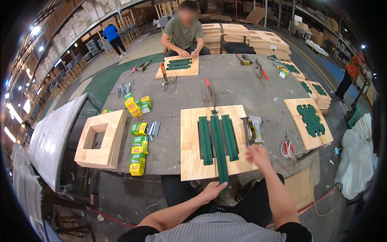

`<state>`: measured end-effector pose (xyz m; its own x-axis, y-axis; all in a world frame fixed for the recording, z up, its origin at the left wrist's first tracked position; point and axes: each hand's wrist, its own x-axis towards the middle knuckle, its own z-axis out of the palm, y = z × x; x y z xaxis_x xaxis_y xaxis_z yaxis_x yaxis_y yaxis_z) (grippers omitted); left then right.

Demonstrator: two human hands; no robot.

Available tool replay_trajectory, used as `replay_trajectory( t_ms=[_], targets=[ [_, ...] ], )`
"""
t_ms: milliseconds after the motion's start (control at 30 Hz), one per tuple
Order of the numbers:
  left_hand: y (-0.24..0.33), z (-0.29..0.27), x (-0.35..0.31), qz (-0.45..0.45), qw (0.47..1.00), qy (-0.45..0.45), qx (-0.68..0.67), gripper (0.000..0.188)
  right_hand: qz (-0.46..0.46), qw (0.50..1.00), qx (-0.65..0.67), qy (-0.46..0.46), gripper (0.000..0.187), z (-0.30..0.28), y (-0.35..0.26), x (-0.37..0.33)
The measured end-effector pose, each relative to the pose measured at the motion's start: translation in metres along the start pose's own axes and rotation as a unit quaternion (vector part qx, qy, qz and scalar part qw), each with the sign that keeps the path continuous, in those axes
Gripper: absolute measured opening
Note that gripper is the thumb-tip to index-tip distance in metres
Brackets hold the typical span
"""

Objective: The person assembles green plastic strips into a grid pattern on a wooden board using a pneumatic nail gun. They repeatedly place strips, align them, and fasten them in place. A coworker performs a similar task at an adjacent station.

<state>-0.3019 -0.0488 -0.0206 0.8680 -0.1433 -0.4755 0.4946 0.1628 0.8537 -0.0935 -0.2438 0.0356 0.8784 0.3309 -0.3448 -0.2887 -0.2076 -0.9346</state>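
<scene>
A plywood panel (189, 141) lies before me at the table's near edge. Three dark green webbing straps run lengthwise over its opening. The middle strap (219, 149) is longer and hangs past the panel's near edge, where my left hand (213, 191) pinches its end. At its far end sits a red-handled clamp (208, 84). My right hand (259, 157) is over the panel's right edge, beside the lower end of a staple gun (254, 128). Its fingers are bent and slightly blurred; whether they touch the gun I cannot tell.
Left stand yellow-green boxes (139, 144), metal staple strips (153, 130) and stacked panels with square openings (96, 157). Right lie scissors (287, 147) and a panel with crossed green straps (296, 133). Across the table (169, 97), a person (183, 34) works on another strapped panel (194, 71).
</scene>
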Motion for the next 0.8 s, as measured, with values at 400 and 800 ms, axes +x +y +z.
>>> replay_trajectory(
  t_ms=[400,800],
  targets=[
    [-0.002,0.009,-0.040,-0.018,0.929,-0.101,0.356,0.041,0.157,0.901,0.348,-0.205,0.033,0.097,0.042,-0.041],
    [0.065,-0.047,-0.013,0.338,0.647,0.148,0.667,0.085,0.092,0.983,0.155,-0.020,0.024,0.144,0.047,-0.082]
  ],
)
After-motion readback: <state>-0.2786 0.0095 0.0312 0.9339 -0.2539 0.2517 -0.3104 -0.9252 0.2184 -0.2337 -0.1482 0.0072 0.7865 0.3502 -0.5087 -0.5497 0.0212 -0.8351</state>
